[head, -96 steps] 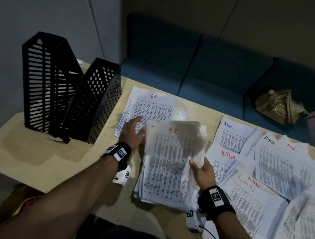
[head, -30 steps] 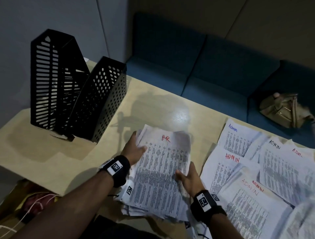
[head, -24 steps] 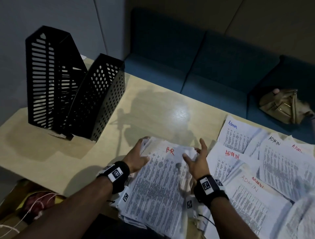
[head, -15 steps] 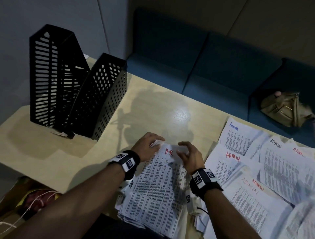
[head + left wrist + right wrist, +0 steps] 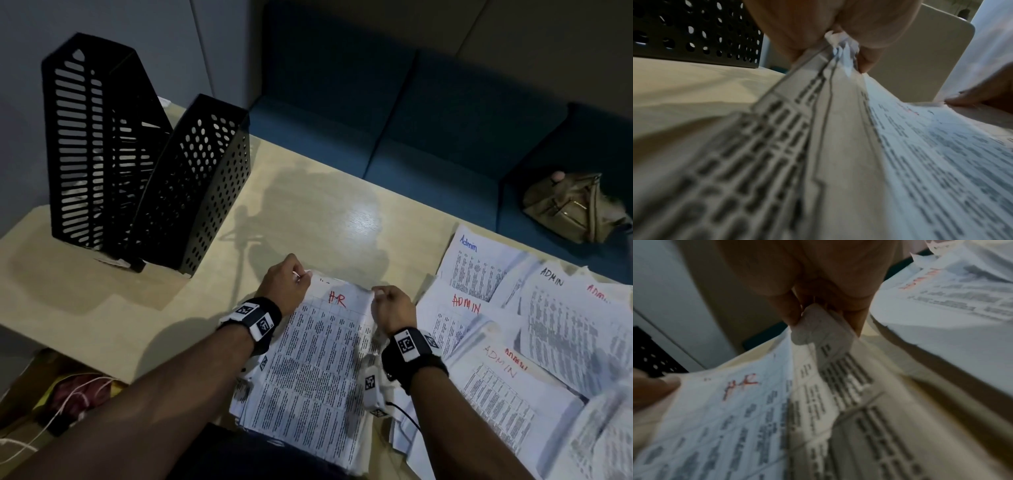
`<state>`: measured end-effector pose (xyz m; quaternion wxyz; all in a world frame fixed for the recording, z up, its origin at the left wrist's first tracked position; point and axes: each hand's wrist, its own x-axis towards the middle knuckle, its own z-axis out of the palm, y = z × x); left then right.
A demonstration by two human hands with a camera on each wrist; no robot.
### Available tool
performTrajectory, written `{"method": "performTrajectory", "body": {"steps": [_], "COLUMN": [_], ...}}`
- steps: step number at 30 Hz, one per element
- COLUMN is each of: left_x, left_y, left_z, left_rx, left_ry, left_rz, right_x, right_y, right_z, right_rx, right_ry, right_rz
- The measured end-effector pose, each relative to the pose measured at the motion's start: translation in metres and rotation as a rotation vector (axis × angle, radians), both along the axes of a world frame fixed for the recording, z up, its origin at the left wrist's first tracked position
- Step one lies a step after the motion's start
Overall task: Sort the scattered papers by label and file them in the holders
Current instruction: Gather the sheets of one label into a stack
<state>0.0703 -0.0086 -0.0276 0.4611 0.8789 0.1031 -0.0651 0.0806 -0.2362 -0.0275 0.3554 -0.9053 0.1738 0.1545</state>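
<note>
A stack of printed sheets marked HR (image 5: 317, 356) in red lies at the table's near edge. My left hand (image 5: 286, 284) pinches its top left corner; in the left wrist view the fingers (image 5: 801, 32) clamp several sheet corners (image 5: 840, 48). My right hand (image 5: 390, 305) pinches the stack's top right corner, and the right wrist view has that corner (image 5: 818, 324) between thumb and fingers, with the HR stack (image 5: 740, 386) spread below. Two black perforated file holders (image 5: 113, 161) stand upright at the table's far left. Sheets marked ADMIN (image 5: 534, 325) lie spread over the right of the table.
A light wooden table (image 5: 308, 212) has bare surface between the holders and the papers. Behind it runs a blue sofa (image 5: 394, 113) with a tan bag (image 5: 568, 209) on its right seat. A box with cables (image 5: 65, 401) sits on the floor at lower left.
The HR sheets were gathered into one stack and drawn toward the near edge. Both hands moved from the stack's sides up to its top corners and now pinch them.
</note>
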Motion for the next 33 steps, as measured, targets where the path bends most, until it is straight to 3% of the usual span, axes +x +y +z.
{"method": "performTrajectory", "body": {"steps": [4, 8, 14, 19, 22, 25, 29, 33], "left_x": [0.003, 0.008, 0.01, 0.005, -0.008, -0.019, -0.007, 0.012], "left_y": [-0.005, -0.004, 0.005, 0.008, 0.007, 0.006, 0.004, 0.001], "left_z": [0.005, 0.007, 0.007, 0.003, 0.002, -0.01, 0.016, 0.086], "left_rx": [0.006, -0.009, -0.071, -0.203, -0.274, -0.397, -0.455, -0.565], "left_ry": [-0.038, 0.013, 0.115, 0.185, 0.291, 0.331, 0.216, -0.045], "left_rz": [-0.099, -0.06, 0.063, 0.125, 0.153, 0.191, 0.359, 0.366], "right_x": [0.007, 0.003, -0.009, -0.015, -0.022, -0.025, -0.006, 0.024], "right_y": [0.007, 0.006, 0.002, 0.0, 0.001, 0.008, 0.024, 0.035], "right_z": [0.008, 0.003, -0.002, -0.017, -0.021, -0.009, 0.027, 0.076], "right_rx": [0.076, 0.127, 0.074, 0.276, 0.22, 0.124, 0.235, 0.238], "right_ry": [-0.017, -0.082, -0.109, 0.069, 0.167, 0.125, -0.016, -0.297], "right_rz": [-0.068, -0.125, 0.035, -0.233, -0.195, -0.121, -0.164, -0.125]}}
